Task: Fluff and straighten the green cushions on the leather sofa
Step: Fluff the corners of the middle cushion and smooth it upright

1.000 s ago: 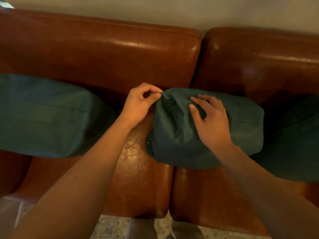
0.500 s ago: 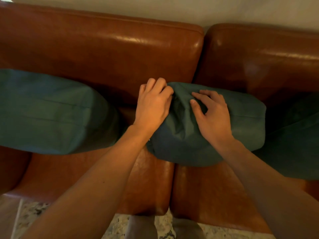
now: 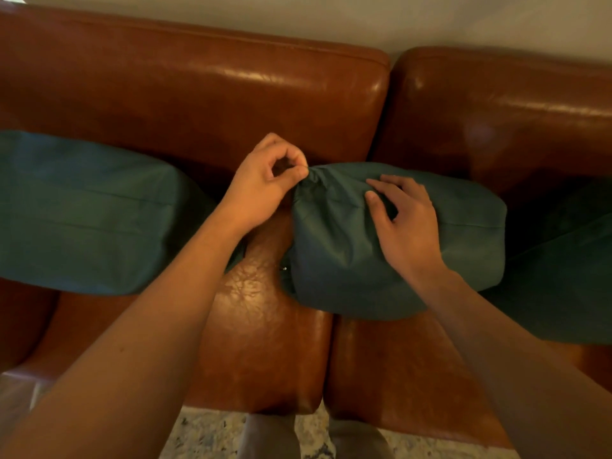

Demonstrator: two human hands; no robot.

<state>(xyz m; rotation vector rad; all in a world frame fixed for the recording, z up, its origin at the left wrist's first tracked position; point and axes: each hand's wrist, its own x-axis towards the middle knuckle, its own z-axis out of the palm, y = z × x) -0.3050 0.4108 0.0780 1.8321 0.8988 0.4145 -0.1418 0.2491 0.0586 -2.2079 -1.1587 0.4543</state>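
Three green cushions lean against the back of a brown leather sofa (image 3: 231,94). The middle cushion (image 3: 337,253) stands over the gap between the two seat pads. My left hand (image 3: 265,190) pinches its upper left corner between thumb and fingertips. My right hand (image 3: 407,223) rests on top of this cushion with fingers spread and slightly bent, pressing the fabric. The left cushion (image 3: 82,220) is large and lies apart from my hands. The right cushion (image 3: 563,266) is partly tucked behind the middle one, in shadow.
Bare seat leather (image 3: 265,342) shows in front of the cushions. A pale wall (image 3: 331,18) runs behind the sofa. A speckled floor (image 3: 205,432) and my legs appear below the seat's front edge.
Half a second ago my left hand lay flat against the middle cushion's left end; now it has drawn back and pinches the corner. My right hand has stayed on top.
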